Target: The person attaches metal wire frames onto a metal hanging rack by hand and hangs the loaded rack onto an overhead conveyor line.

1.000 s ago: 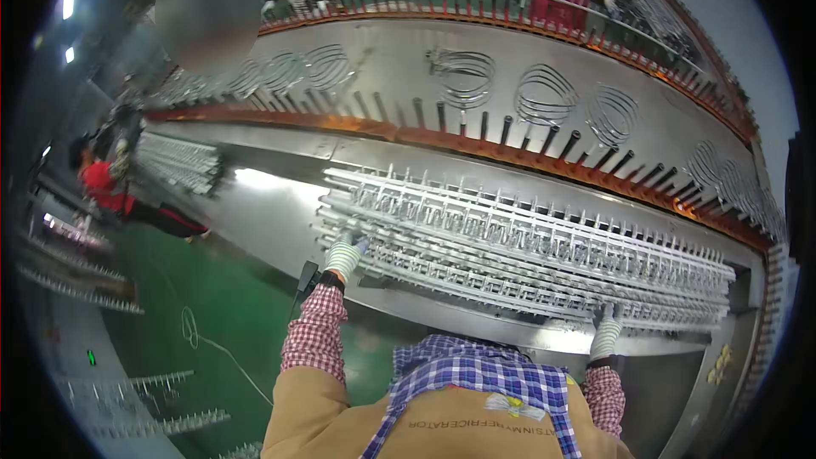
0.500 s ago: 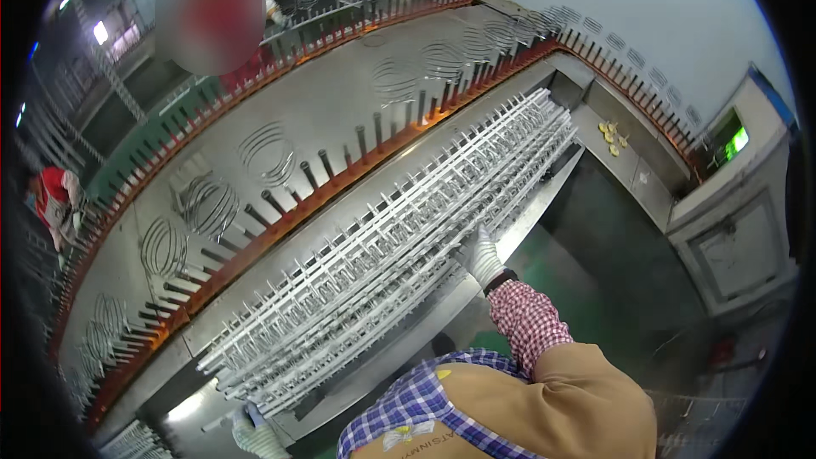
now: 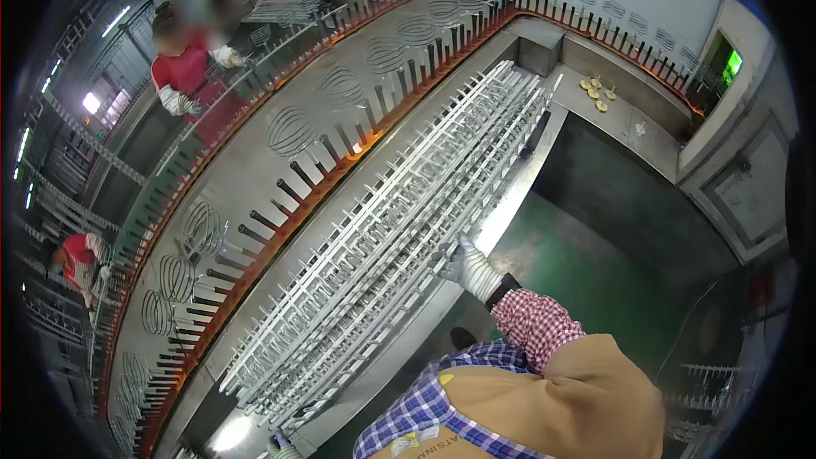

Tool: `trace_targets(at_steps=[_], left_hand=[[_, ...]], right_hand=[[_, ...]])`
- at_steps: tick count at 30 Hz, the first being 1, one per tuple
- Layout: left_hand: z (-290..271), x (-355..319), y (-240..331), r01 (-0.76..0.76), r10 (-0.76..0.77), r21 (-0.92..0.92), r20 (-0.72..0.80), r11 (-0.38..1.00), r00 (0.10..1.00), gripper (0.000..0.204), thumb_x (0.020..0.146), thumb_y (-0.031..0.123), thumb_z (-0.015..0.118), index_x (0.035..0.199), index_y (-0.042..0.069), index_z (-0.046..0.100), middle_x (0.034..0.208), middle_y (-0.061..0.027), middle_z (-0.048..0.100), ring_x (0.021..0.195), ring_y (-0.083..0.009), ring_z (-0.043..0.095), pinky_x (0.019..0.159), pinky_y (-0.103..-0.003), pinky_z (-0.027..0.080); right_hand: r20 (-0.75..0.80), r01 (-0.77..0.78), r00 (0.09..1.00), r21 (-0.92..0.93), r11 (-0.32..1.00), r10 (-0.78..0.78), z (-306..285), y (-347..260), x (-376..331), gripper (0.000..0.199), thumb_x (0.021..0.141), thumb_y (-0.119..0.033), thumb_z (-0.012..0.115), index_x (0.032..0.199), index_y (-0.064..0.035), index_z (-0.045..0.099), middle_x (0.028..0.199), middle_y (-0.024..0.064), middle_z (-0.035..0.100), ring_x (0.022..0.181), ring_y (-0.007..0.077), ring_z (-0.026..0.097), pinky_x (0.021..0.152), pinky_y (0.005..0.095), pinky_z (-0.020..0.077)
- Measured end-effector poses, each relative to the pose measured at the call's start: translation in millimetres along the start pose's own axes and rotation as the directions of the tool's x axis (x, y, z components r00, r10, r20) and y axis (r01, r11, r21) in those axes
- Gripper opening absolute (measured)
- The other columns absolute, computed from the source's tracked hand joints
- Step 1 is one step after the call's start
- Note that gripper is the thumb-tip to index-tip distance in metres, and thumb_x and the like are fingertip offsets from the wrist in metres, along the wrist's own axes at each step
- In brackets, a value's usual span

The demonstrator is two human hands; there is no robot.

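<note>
A long white wire rack (image 3: pixel 399 229) lies diagonally on a grey metal bench (image 3: pixel 510 204), running from lower left to upper right. My right hand (image 3: pixel 466 265), in a grey-white glove with a red plaid cuff, grips the rack's near edge about halfway along. My left hand (image 3: pixel 280 444) is only a sliver of glove at the bottom edge, close to the rack's lower-left end; its grip is hidden.
Behind the rack curves a long grey conveyor (image 3: pixel 280 161) with black pegs, an orange rim and wire coils. Two people in red (image 3: pixel 183 76) work across it. Small yellow pieces (image 3: pixel 597 92) lie on a ledge. Green floor (image 3: pixel 586 263) and a grey cabinet (image 3: pixel 748 195) are to the right.
The view has swung round, so the rack now runs diagonally instead of across. My right hand stays on the rack's near edge; my left hand has slid to the bottom edge of the picture.
</note>
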State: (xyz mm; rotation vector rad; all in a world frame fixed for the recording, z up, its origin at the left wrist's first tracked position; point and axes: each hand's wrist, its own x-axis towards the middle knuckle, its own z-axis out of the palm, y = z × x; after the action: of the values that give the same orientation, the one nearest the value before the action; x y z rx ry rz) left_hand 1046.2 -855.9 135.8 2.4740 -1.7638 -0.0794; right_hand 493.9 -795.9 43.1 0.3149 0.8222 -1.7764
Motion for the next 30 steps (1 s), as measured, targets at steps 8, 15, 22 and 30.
trace_targets(at_steps=[8, 15, 22, 30], left_hand=[[21, 12, 17, 0.166, -0.078, -0.894, 0.147, 0.416, 0.986, 0.021, 0.080, 0.016, 0.054, 0.092, -0.002, 0.055, 0.082, -0.0069, 0.057, 0.074, -0.0117, 0.051, 0.067, -0.025, 0.043], [78, 37, -12, -0.025, -0.053, -0.560, -0.123, 0.828, 0.991, 0.034, 0.076, 0.033, 0.057, 0.091, 0.003, 0.058, 0.078, -0.0139, 0.061, 0.070, -0.0249, 0.059, 0.064, -0.035, 0.045], [79, 26, -17, -0.215, 0.146, -0.545, -0.167, 0.810, 0.975, 0.025, 0.079, 0.029, 0.052, 0.083, 0.004, 0.057, 0.074, -0.0172, 0.058, 0.067, -0.0335, 0.055, 0.060, -0.039, 0.042], [103, 25, -23, -0.152, 0.098, -0.673, -0.118, 0.724, 0.988, 0.032, 0.080, 0.033, 0.051, 0.087, 0.002, 0.058, 0.076, -0.0164, 0.058, 0.071, -0.0301, 0.056, 0.063, -0.036, 0.042]], right_hand=[[0.178, 0.133, 0.978, -0.151, 0.980, -0.105, -38, -7, 0, 0.059, 0.081, -0.052, 0.041, 0.112, -0.0031, 0.041, 0.118, 0.0176, 0.042, 0.107, 0.0266, 0.042, 0.089, 0.0400, 0.0344], [-0.048, 0.099, 0.988, -0.516, 0.851, -0.144, 2, 21, -53, 0.055, 0.079, -0.049, 0.048, 0.110, -0.0038, 0.043, 0.106, 0.0156, 0.048, 0.094, 0.0263, 0.049, 0.080, 0.0359, 0.0409], [0.184, 0.315, 0.946, -0.721, 0.617, -0.268, 90, 72, -78, 0.055, 0.077, -0.044, 0.054, 0.108, 0.0003, 0.043, 0.094, 0.0145, 0.052, 0.081, 0.0240, 0.055, 0.072, 0.0344, 0.0470], [0.377, 0.415, 0.909, -0.797, 0.438, -0.176, 159, 80, -72, 0.040, 0.082, -0.035, 0.052, 0.103, -0.0012, 0.049, 0.083, 0.0087, 0.059, 0.069, 0.0151, 0.059, 0.063, 0.0252, 0.0491]])
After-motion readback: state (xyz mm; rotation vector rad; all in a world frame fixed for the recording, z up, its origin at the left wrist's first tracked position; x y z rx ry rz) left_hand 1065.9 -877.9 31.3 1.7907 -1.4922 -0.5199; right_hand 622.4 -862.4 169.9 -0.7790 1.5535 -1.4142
